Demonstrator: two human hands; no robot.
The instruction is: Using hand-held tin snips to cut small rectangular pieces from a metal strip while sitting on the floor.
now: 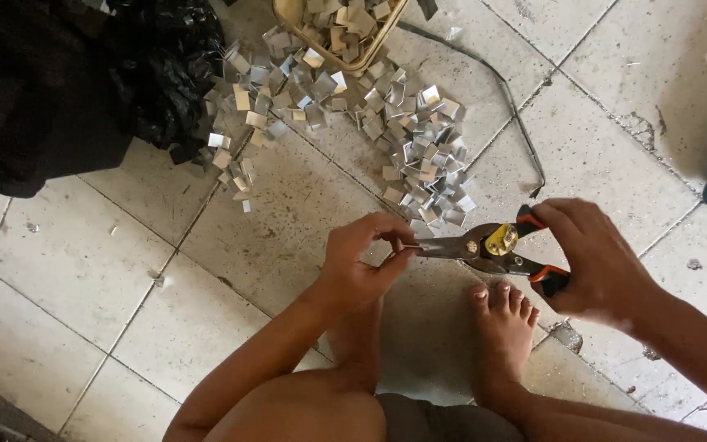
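My right hand (595, 258) grips a pair of metal snips (488, 250) with orange and black handles and a brass pivot bolt. Its blades point left, toward my left hand (362, 258). That hand pinches a small thin piece of metal (403, 248) right at the blade tips. Both hands hover above my bare feet (501, 323) on the tiled floor (92, 270). Whether the blades bite the piece is too small to tell.
A heap of small shiny square metal pieces (407, 135) lies on the tiles beyond my hands. A tan basket (345, 33) at the top holds more of them. A black plastic bag (165, 65) sits top left. A thin dark strip (509, 106) curves across the floor.
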